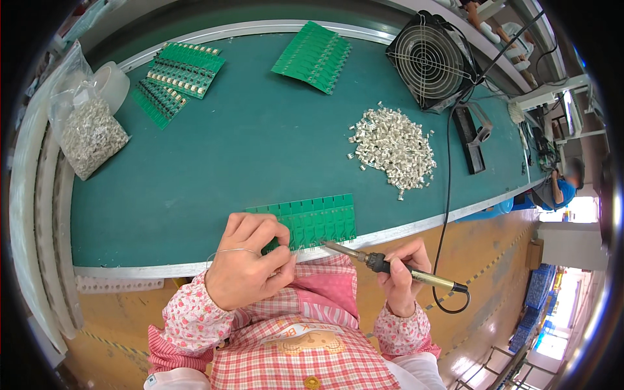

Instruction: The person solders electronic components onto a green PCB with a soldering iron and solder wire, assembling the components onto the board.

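A green circuit board (318, 221) lies at the near edge of a green-topped table (227, 156), directly before the seated person, its near side close to the metal edging. The left hand (250, 266) is at the board's left end, fingers bent and drawn together; what they pinch, if anything, cannot be told. A thin wire or band crosses the back of this hand. The right hand (404, 276) grips a soldering iron (375, 261) between thumb and fingers, the iron's tip at the board's near edge; contact cannot be confirmed. A black cord (447, 195) loops from the handle and runs up past a pile of small white parts (393, 149), beyond the board to the right. Farther right is a black tray (469, 140) with a metal bracket. Along the far side, from left to right: a clear bag (94, 133) of small pale parts, a roll of tape (112, 88), boards fitted with white and black parts (185, 70), further green boards (313, 57), and a black fan (429, 62) with a wire guard.
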Motion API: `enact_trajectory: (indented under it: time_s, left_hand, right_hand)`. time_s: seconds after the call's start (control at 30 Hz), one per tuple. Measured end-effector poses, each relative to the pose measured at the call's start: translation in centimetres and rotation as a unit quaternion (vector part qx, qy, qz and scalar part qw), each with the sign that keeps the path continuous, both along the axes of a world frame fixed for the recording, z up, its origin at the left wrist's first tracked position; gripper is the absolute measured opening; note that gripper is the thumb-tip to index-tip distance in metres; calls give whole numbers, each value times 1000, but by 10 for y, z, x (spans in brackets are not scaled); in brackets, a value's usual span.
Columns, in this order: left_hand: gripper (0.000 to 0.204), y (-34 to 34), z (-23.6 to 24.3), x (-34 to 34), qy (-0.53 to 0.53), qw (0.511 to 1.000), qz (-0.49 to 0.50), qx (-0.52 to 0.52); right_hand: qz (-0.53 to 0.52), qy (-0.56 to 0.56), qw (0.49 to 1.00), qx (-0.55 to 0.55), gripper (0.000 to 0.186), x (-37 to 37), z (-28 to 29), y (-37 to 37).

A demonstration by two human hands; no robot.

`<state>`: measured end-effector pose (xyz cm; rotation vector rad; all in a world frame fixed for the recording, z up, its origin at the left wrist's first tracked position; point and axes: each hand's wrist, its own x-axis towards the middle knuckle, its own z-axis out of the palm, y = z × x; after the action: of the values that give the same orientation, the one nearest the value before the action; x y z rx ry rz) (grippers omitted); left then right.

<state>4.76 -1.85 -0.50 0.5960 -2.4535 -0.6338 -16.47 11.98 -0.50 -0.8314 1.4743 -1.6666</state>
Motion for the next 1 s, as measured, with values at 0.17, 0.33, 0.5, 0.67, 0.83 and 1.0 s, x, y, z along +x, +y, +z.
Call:
enact_trajectory:
  time_s: [0.17,0.33,0.5,0.67,0.83,1.0]
  left_hand:
    - [13,1,0,-2,-9,1000,-1,-15]
    - [18,1,-5,-6,5,1000,13,-22]
    - [17,2,-6,-8,-11,999,18,-34]
    - [17,2,-5,-7,-14,999,18,-35]
    - [18,3,-6,-8,-12,999,19,-38]
    - [19,3,-6,-7,-7,999,18,-40]
  right_hand:
    - [43,25,999,-2,17,2,-7,-3]
    - [66,-11,998,-7,16,4,-9,-9]
    - [77,-10,997,-8,15,1,-11,-8]
    - [72,3,997,1,17,2,-9,-5]
    - [66,57,996,1,17,2,-13,-1]
    - [64,61,996,-3,16,4,-13,1]
